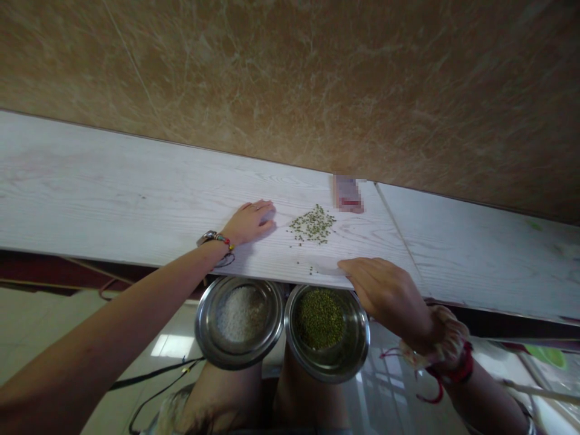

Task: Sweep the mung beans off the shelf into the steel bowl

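My left hand [254,220] lies palm down on the white wood-grain table [136,187], with its fingers stretched out and nothing in it. Just to its right is a loose spread of green mung beans [313,225]. My right hand [385,281] is closed at the table's front edge, over the right side of a steel bowl [365,344] of mung beans. A faint pale, flat shape [324,266] extends left from its fingertips, too indistinct to name. A few stray beans lie near this shape. Beside that bowl, another steel bowl [199,329] contains white grains with some brownish ones.
A blurred, phone-like rectangle [348,194] lies behind the beans, close to the brown marbled wall [290,78]. A seam [399,226] crosses the table on the right. Both bowls rest on my legs [226,393], below the table edge. A dark strap [158,367] hangs at left.
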A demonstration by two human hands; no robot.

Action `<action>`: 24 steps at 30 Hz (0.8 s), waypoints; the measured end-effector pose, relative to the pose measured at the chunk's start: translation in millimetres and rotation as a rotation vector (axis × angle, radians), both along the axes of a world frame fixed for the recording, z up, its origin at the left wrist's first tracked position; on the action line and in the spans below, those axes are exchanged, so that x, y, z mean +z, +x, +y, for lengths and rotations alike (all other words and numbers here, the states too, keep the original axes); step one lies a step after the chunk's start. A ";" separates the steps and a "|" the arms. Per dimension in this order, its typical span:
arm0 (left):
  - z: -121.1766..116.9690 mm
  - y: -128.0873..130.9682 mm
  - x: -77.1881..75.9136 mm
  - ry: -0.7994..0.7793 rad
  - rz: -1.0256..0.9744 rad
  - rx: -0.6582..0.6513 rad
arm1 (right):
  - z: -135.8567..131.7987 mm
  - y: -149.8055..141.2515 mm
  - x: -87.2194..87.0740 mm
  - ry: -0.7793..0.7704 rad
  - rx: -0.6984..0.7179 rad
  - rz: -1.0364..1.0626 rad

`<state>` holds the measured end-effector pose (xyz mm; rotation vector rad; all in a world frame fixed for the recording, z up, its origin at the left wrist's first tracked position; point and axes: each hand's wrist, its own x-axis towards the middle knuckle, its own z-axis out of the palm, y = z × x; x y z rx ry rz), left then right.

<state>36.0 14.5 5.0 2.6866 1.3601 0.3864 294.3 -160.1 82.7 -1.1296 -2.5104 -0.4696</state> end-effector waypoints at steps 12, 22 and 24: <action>0.2 -0.3 -1.7 0.016 -0.001 0.004 | 23.1 -17.9 8.2 -0.028 -0.156 -0.049; -3.6 1.8 3.6 -0.011 0.034 0.019 | 22.9 -6.6 5.3 -0.068 -0.095 -0.106; -3.5 1.4 2.9 -0.010 0.023 0.017 | 25.9 -2.5 4.4 -0.043 -0.122 -0.117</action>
